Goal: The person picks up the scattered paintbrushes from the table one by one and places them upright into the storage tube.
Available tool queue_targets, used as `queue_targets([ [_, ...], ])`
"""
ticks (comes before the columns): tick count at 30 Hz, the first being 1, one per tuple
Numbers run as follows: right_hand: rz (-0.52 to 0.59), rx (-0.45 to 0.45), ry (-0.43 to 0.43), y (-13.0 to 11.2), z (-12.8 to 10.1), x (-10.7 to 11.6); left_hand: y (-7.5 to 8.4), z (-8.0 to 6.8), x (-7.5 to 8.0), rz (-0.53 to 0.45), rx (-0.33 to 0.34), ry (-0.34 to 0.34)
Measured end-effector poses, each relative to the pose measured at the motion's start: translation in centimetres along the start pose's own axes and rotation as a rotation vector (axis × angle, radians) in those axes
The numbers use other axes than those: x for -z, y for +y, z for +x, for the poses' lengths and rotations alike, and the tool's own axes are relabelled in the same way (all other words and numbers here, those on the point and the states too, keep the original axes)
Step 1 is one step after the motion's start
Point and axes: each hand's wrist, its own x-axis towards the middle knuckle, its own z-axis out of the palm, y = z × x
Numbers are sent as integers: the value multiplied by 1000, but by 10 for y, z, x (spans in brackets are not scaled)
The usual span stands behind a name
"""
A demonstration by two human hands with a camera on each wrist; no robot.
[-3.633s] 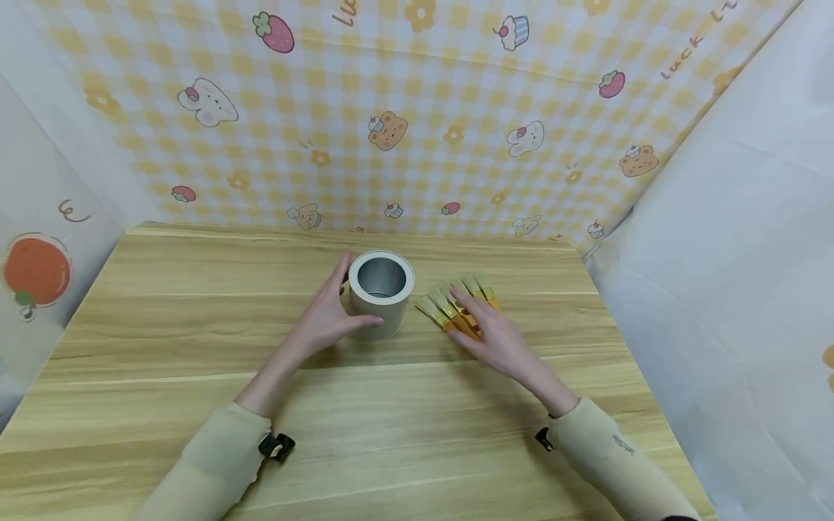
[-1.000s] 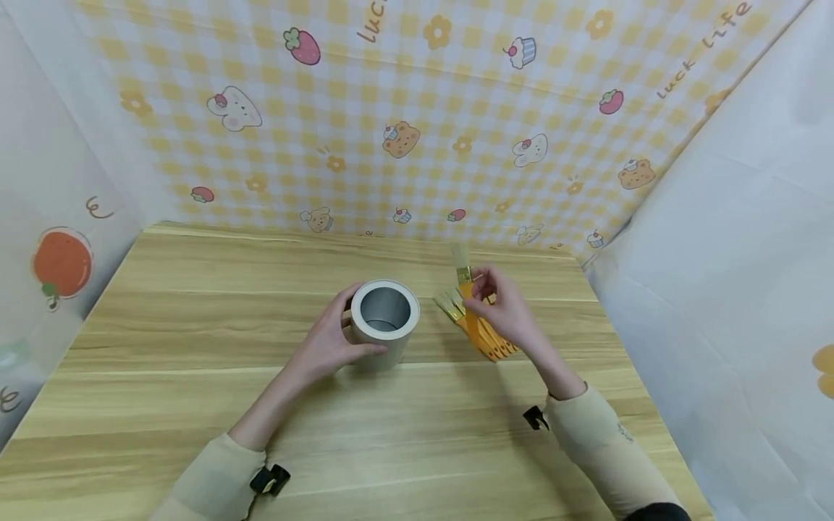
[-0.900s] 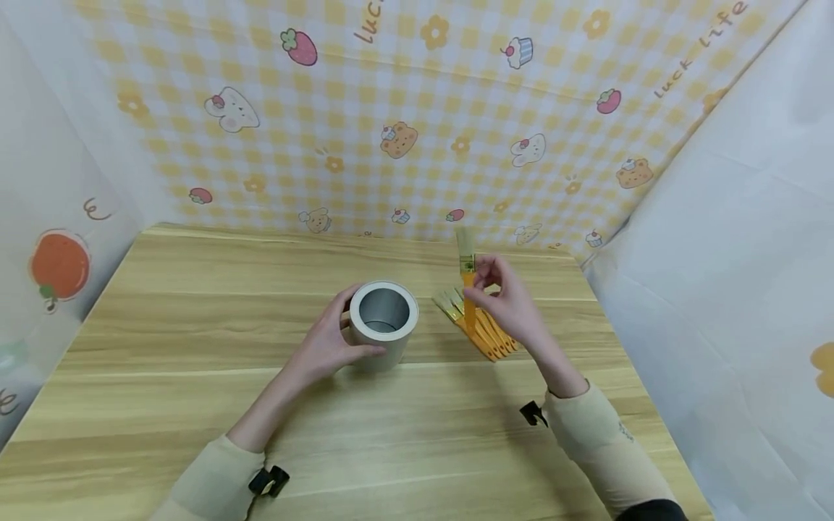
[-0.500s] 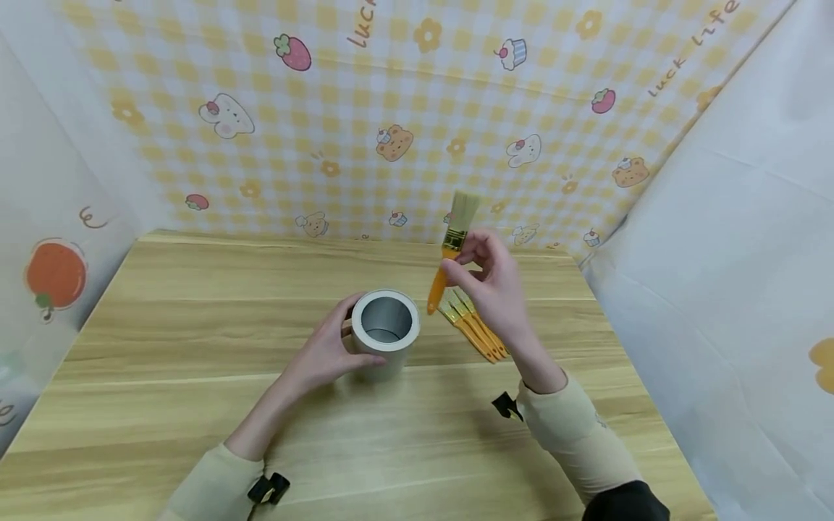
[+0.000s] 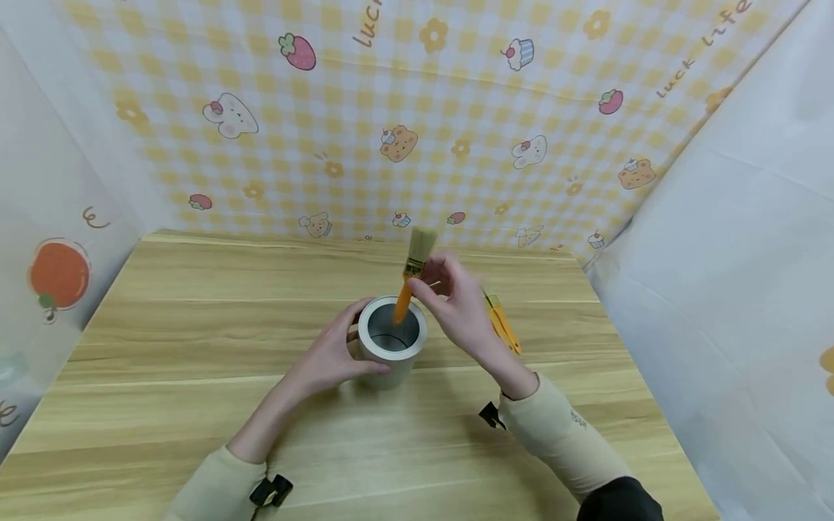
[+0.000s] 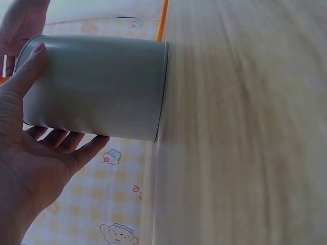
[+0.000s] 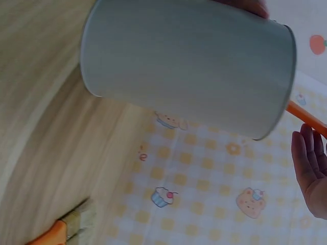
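Observation:
A grey metal tin [image 5: 391, 346] stands upright on the wooden table [image 5: 195, 325]. My left hand [image 5: 339, 351] curls round its left side, thumb in front; the left wrist view shows the tin [image 6: 97, 87] held by this hand [image 6: 36, 153]. My right hand [image 5: 446, 297] pinches a small paintbrush [image 5: 412, 268] just above the tin. Its orange handle tip dips into the tin's mouth and its pale bristles point up. In the right wrist view the tin [image 7: 189, 66] fills the frame, the orange handle [image 7: 306, 117] crossing its rim near my fingers [image 7: 311, 168].
More orange-handled brushes [image 5: 502, 327] lie on the table right of the tin, partly hidden by my right wrist; one brush [image 7: 66, 227] shows in the right wrist view. Patterned cloth walls [image 5: 417, 130] close in the back and both sides.
My right hand lifted one brush from the pile and carried it left over the tin, handle end now entering the mouth. The left hand stayed on the tin.

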Motion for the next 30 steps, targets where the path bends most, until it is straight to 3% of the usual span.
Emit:
queue_targets([
  [21,-183,69,-55,29,-15,-21,2,0,0,-5,-16,-31],
  [30,-136,40,-27,31,-17,-17,0,-1,1,1,-9,-21],
])
